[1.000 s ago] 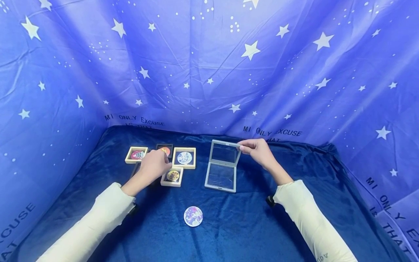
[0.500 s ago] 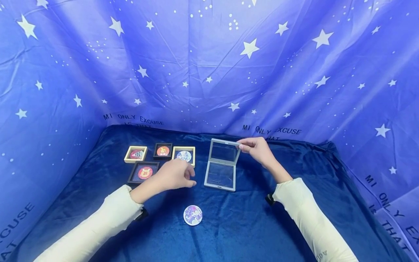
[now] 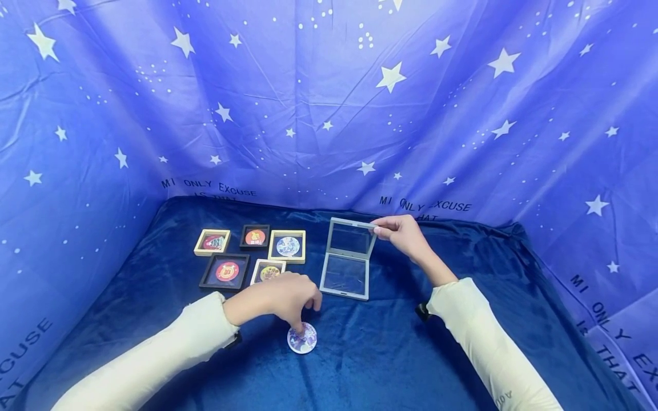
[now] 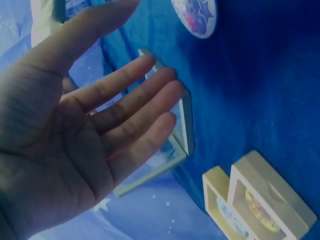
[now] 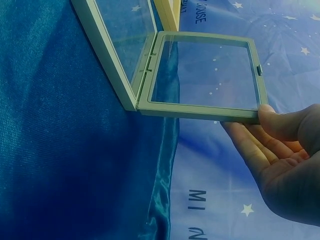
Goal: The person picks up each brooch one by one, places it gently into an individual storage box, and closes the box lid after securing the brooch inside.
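Note:
My left hand (image 3: pixel 290 297) hovers just over a round purple-and-white badge (image 3: pixel 307 342) lying on the cloth. In the left wrist view its fingers are spread and hold nothing, with the badge (image 4: pixel 199 17) beyond the thumb. My right hand (image 3: pixel 403 235) pinches the top corner of a grey hinged display frame (image 3: pixel 347 255) between thumb and fingers. The frame stands unfolded: its lower half lies flat on the cloth, while the upper half is raised. Clear film fills both halves in the right wrist view, where my right hand (image 5: pixel 287 155) grips the raised half's corner.
Several framed badges sit at the left: a black frame (image 3: pixel 205 278), a smaller black frame (image 3: pixel 244 245), a cream frame (image 3: pixel 197 249), another cream frame (image 3: pixel 303 254) and a partly covered one (image 3: pixel 254 276). Dark blue velvet cloth (image 3: pixel 380 359) covers the table. A starry curtain (image 3: pixel 329 85) surrounds it.
My left hand has moved from the framed badges rightward and toward me, to the loose badge. My right hand keeps holding the grey frame's raised half in place.

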Demonstrator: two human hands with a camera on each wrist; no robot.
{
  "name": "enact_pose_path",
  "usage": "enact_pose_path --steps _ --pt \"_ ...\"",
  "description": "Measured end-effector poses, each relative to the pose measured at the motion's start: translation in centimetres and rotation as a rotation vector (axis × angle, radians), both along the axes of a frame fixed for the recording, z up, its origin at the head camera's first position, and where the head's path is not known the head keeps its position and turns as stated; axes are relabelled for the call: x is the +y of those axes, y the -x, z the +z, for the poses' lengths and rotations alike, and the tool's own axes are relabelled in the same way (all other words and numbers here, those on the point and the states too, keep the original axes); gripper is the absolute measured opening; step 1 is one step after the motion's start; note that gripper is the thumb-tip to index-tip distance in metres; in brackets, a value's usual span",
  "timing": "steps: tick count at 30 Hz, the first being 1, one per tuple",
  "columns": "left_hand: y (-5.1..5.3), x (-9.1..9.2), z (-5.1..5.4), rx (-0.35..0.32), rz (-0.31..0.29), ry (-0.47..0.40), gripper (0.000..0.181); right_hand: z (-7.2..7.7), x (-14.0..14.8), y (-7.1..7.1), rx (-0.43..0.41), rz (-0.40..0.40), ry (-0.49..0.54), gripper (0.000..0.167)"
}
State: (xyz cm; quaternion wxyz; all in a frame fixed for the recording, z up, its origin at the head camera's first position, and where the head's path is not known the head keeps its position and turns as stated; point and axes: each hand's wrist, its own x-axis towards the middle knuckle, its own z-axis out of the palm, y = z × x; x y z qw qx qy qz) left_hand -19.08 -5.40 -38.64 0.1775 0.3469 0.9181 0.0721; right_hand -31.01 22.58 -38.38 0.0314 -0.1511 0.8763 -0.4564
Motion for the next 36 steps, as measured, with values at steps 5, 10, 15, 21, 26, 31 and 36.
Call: enact_pose_path --steps 5,10,15,21,26,31,36 --pt "-0.3 1.0 -0.5 0.034 -0.042 0.149 0.050 -0.1 0.0 0.0 -0.004 0.000 0.004 0.025" --pt "-0.7 1.7 -0.8 0.058 -0.075 0.281 0.057 -0.1 -0.2 0.0 -0.002 0.002 0.012 0.025" --pt "-0.9 2.1 -1.0 0.069 -0.111 0.359 0.066 -0.1 -0.2 -0.1 -0.003 -0.003 0.011 0.024" --pt "-1.2 2.5 -1.5 0.083 -0.145 0.390 0.067 -0.1 -0.2 -0.1 -0.005 -0.008 0.016 0.024" --pt "-1.0 2.5 -2.2 0.104 -0.163 0.375 0.063 0.0 -0.1 -0.1 -0.013 -0.012 0.016 0.025" --pt "-1.0 2.5 -2.3 0.091 -0.137 0.348 0.059 0.1 -0.1 -0.2 -0.012 -0.015 0.020 0.025" --pt "-1.2 2.5 -2.0 0.085 -0.104 0.313 0.057 0.0 -0.1 -0.2 -0.015 -0.015 0.023 0.025"
